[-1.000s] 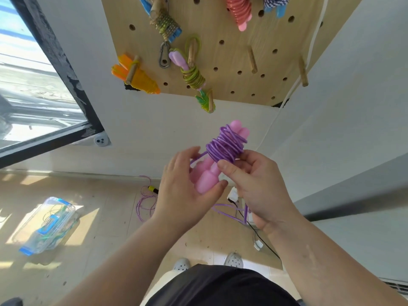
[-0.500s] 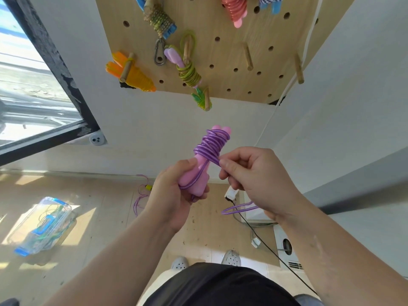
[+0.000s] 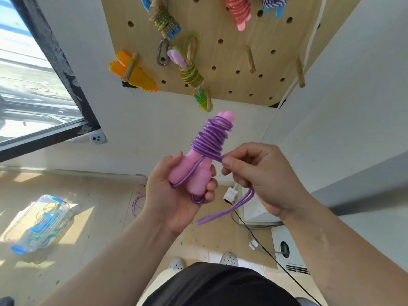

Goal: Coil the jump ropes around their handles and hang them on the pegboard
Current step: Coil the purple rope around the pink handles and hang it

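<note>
Pegboard: upper part cut off by the top edge, as are the coral rope bundle and the blue-and-white bundle hanging there. Pink handles: lower ends partly hidden inside left hand. Purple rope: its run through right hand is concealed. Clear box: contents indistinct.

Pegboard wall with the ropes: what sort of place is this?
Probably a plain indoor room used for storage or practice: a wooden pegboard on a white wall, coiled jump ropes hung on its pegs, and a clear box of ropes on the floor.
</note>
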